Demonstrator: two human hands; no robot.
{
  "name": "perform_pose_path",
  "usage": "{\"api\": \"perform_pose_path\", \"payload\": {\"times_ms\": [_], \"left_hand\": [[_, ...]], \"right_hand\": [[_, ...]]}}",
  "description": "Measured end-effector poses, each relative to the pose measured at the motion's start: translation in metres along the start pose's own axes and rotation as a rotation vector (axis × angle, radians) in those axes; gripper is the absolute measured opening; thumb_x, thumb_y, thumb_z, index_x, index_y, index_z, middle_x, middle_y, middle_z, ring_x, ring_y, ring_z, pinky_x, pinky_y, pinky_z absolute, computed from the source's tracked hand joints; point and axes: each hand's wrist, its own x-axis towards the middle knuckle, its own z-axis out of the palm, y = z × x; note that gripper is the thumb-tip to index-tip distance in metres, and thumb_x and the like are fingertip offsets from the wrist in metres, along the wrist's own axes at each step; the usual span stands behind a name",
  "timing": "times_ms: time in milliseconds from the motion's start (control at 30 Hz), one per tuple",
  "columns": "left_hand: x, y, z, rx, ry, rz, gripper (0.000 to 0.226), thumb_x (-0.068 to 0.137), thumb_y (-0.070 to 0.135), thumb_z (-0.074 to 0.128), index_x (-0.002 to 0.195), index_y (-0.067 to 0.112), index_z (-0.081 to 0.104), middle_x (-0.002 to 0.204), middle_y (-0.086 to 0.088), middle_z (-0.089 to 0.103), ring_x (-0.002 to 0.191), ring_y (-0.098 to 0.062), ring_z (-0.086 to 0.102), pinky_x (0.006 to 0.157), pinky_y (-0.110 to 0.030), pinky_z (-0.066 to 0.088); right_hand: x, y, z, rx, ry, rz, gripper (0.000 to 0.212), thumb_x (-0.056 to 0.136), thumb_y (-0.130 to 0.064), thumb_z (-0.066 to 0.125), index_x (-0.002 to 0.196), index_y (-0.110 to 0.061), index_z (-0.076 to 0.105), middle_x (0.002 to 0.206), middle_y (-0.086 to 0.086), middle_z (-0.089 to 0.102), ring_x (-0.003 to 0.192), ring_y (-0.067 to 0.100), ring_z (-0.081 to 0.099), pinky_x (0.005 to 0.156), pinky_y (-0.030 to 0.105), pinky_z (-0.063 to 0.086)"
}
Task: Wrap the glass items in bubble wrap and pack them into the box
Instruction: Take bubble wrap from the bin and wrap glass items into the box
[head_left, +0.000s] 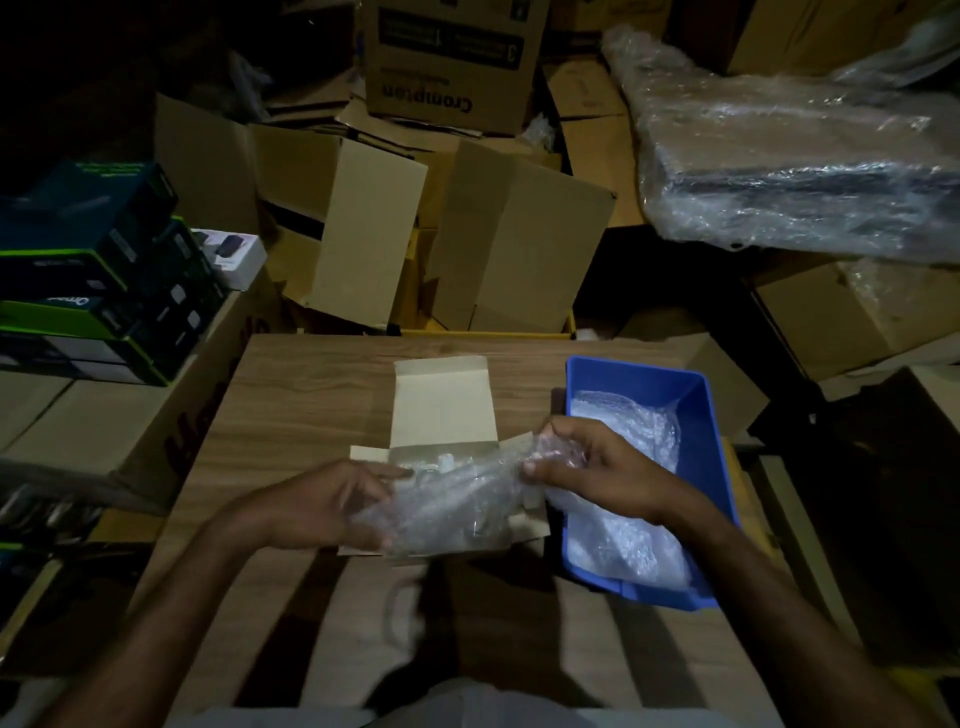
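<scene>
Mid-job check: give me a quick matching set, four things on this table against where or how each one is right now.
Things:
1. blue bin
2. small carton
3. left hand
4. right hand

States:
A. lid flap open, table centre
B. pinches the bubble-wrapped bundle's right end
C. holds loose bubble wrap, table's right side
D. touches the bundle's left end

Pairs: 1-C, 2-A, 3-D, 4-B

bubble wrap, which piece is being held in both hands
The bubble wrap over the small open cardboard box, pinched by the right hand and held by the left hand. The other bubble wrap lies untouched in the blue bin.
</scene>
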Motion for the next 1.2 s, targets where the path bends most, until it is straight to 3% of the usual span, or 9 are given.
{"api": "perform_pose_path", "payload": {"times_ms": [133, 300, 400, 467, 600, 767, 900, 1100, 1200], "left_hand": [[0.013, 0.054, 0.003, -0.197, -0.169, 0.099, 0.05, 0.085, 0.017, 0.081, 0.131, 0.022, 0.061, 0.126, 0.004, 0.07, 0.115, -0.016, 0.068, 0.096, -0.038, 0.056], [0.028, 0.063, 0.021, -0.526, 0.055, 0.119, 0.029, 0.093, 0.008, 0.068, 0.122, 0.008, 0.065, 0.116, -0.011, 0.074, 0.107, -0.03, 0.072, 0.087, -0.039, 0.06], [0.024, 0.06, 0.039, -0.711, 0.209, 0.108, 0.037, 0.09, 0.005, 0.068, 0.126, 0.012, 0.061, 0.117, -0.008, 0.074, 0.109, -0.027, 0.071, 0.086, -0.039, 0.061], [0.026, 0.055, 0.05, -0.744, 0.336, 0.118, 0.039, 0.088, 0.005, 0.071, 0.124, 0.015, 0.06, 0.114, -0.001, 0.076, 0.108, -0.021, 0.072, 0.083, -0.034, 0.061], [0.031, 0.046, 0.069, -0.755, 0.641, 0.077, 0.059, 0.082, 0.005, 0.078, 0.127, 0.03, 0.051, 0.108, 0.002, 0.076, 0.098, -0.008, 0.073, 0.07, -0.024, 0.06], [0.03, 0.035, 0.061, -0.695, 0.561, 0.141, 0.102, 0.082, -0.002, 0.076, 0.154, 0.046, 0.023, 0.125, 0.005, 0.061, 0.104, -0.002, 0.07, 0.072, -0.024, 0.06], [0.028, 0.025, 0.045, -0.512, 0.375, 0.13, 0.082, 0.071, 0.001, 0.087, 0.14, 0.033, 0.056, 0.145, 0.002, 0.057, 0.125, -0.013, 0.062, 0.098, -0.037, 0.056], [0.028, 0.025, 0.037, 0.033, 0.503, 0.128, 0.02, 0.082, 0.028, 0.082, 0.099, 0.036, 0.076, 0.098, 0.021, 0.069, 0.09, -0.001, 0.066, 0.078, -0.03, 0.058], [0.023, 0.025, 0.032, -0.017, 0.487, 0.195, 0.009, 0.089, 0.033, 0.073, 0.095, 0.028, 0.076, 0.12, 0.022, 0.057, 0.114, 0.005, 0.054, 0.085, -0.015, 0.05]], "right_hand": [[0.014, -0.026, 0.005, 0.227, -0.09, -0.01, 0.009, 0.089, -0.016, 0.077, 0.097, -0.014, 0.072, 0.094, 0.008, 0.075, 0.089, 0.021, 0.071, 0.083, 0.036, 0.057], [0.018, -0.001, 0.022, 1.187, -0.004, 0.193, 0.082, 0.075, -0.061, 0.079, 0.137, -0.011, 0.06, 0.138, 0.018, 0.061, 0.128, 0.035, 0.057, 0.116, 0.056, 0.035], [0.002, 0.024, 0.052, 1.477, -0.007, 0.278, 0.099, 0.072, -0.081, 0.065, 0.142, -0.012, 0.056, 0.147, 0.024, 0.051, 0.136, 0.044, 0.047, 0.12, 0.062, 0.025], [-0.006, 0.029, 0.069, 1.372, 0.01, 0.318, 0.087, 0.082, -0.076, 0.059, 0.138, -0.01, 0.06, 0.144, 0.024, 0.054, 0.134, 0.042, 0.051, 0.119, 0.059, 0.028], [-0.003, 0.026, 0.078, 0.829, 0.264, 0.24, 0.047, 0.088, -0.016, 0.076, 0.131, -0.012, 0.058, 0.13, 0.021, 0.066, 0.113, 0.034, 0.068, 0.1, 0.048, 0.054], [-0.006, 0.024, 0.069, 0.358, 0.485, 0.036, 0.094, 0.084, -0.004, 0.079, 0.152, -0.036, 0.021, 0.12, 0.007, 0.067, 0.089, 0.01, 0.072, 0.073, 0.022, 0.058], [-0.011, 0.021, 0.058, 0.173, 0.287, -0.062, 0.092, 0.083, 0.001, 0.077, 0.154, -0.038, 0.032, 0.122, -0.027, 0.065, 0.106, 0.003, 0.068, 0.088, 0.023, 0.057], [-0.004, 0.017, 0.052, -0.133, 0.281, -0.019, 0.028, 0.078, -0.018, 0.085, 0.105, -0.02, 0.078, 0.093, -0.015, 0.071, 0.086, -0.006, 0.067, 0.081, 0.029, 0.059], [-0.003, 0.018, 0.044, -0.131, 0.291, -0.053, 0.012, 0.08, -0.029, 0.083, 0.077, -0.022, 0.075, 0.091, -0.008, 0.059, 0.09, 0.004, 0.059, 0.077, 0.029, 0.053]]}}
